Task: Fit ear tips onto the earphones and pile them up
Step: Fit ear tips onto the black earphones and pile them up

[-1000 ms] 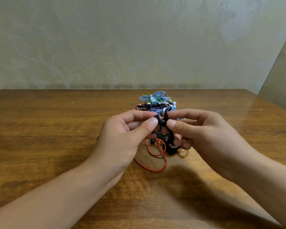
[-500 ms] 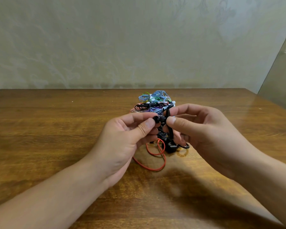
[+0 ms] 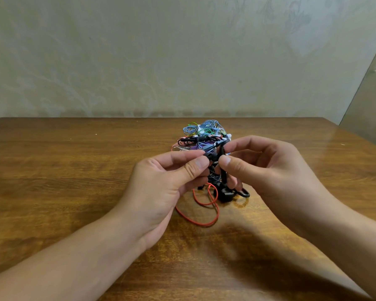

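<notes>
Both grips are pinching in the head view: the left hand (image 3: 161,187) nips a small black ear tip (image 3: 211,157) between thumb and forefinger, and the right hand (image 3: 267,170) grasps the black earphone (image 3: 222,168), held above the near-centre worktop (image 3: 74,170). The soft, tiny tip could skew or pop free if pushed off-axis. Dark, rounded, it touches the stem; the multicoloured pile of earphones (image 3: 204,133) lies just beyond, a red cable (image 3: 201,220) below.

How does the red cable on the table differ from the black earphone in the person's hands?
The red cable lies loose on the wooden table, untouched; the black earphone is held up, pinched by the left hand and right hand. The red one is thin and looped; the black one looks thicker. Both sit in front of the colourful pile.
</notes>
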